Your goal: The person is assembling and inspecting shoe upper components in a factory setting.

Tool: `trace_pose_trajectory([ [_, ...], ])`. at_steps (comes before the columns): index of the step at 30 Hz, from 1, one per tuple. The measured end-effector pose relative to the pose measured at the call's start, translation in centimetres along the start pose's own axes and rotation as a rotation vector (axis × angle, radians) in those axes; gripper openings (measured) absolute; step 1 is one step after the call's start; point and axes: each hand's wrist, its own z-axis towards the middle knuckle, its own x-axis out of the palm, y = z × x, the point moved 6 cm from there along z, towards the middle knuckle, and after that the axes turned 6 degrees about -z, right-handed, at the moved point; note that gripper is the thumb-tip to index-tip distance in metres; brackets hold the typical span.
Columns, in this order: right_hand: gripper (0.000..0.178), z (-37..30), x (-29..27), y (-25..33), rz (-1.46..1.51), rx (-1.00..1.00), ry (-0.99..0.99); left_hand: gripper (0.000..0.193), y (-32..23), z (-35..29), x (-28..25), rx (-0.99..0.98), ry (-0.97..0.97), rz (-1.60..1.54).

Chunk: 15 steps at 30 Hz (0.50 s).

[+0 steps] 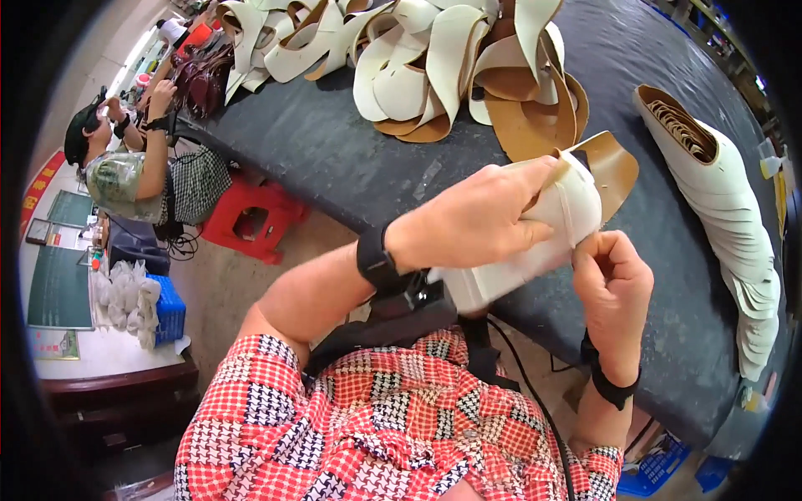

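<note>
Over the near edge of the dark table I hold a white shoe upper piece (581,196) with a tan inner side, laid against a white block-like form (493,280). My left hand (484,217) is closed on the upper from above, thumb and fingers pressing near its top edge. At the lower right edge of the upper, my right hand (614,280) is closed in a pinch, fingers curled. A tan flap (614,171) sticks out past the far end. What lies under the left palm is hidden.
A heap of white and tan shoe uppers (434,75) covers the far side of the dark table (668,242). Along the right, a long row of nested white uppers (727,213) curves. At left sit a co-worker (134,179) and a red stool (255,217). A black cable (535,388) hangs below.
</note>
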Motion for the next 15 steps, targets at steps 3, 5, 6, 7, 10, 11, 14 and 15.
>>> trace_pose_trajectory([
  [3,0.007,-0.4,-0.6,-1.0,0.795,0.467,0.348,0.048,1.4,-0.4,0.3,0.097,0.15,0.476],
  [5,0.008,0.2,-0.1,-0.9,0.862,0.447,0.371,0.041,1.8,-1.3,0.3,0.039,0.194,0.402],
  [6,0.008,0.4,0.5,-0.8,0.866,0.421,0.353,0.039,1.6,-1.8,0.5,0.065,0.243,0.359],
  [7,0.009,0.6,1.0,-0.8,0.869,0.395,0.336,0.037,1.4,-2.3,0.7,0.09,0.29,0.315],
  [10,0.011,0.8,2.8,-2.0,1.011,0.407,0.344,0.038,1.9,-2.9,-0.2,-0.121,0.289,0.113],
  [11,0.011,0.7,3.4,-2.4,1.093,0.42,0.344,0.04,2.5,-3.4,-0.4,-0.255,0.323,0.033],
  [14,0.01,0.1,5.6,-2.5,1.148,0.429,0.458,0.041,2.6,-4.0,-1.2,-0.205,0.263,0.019],
  [15,0.01,-0.2,6.1,-2.5,1.148,0.457,0.475,0.04,2.8,-4.1,-1.3,-0.233,0.239,-0.011],
])
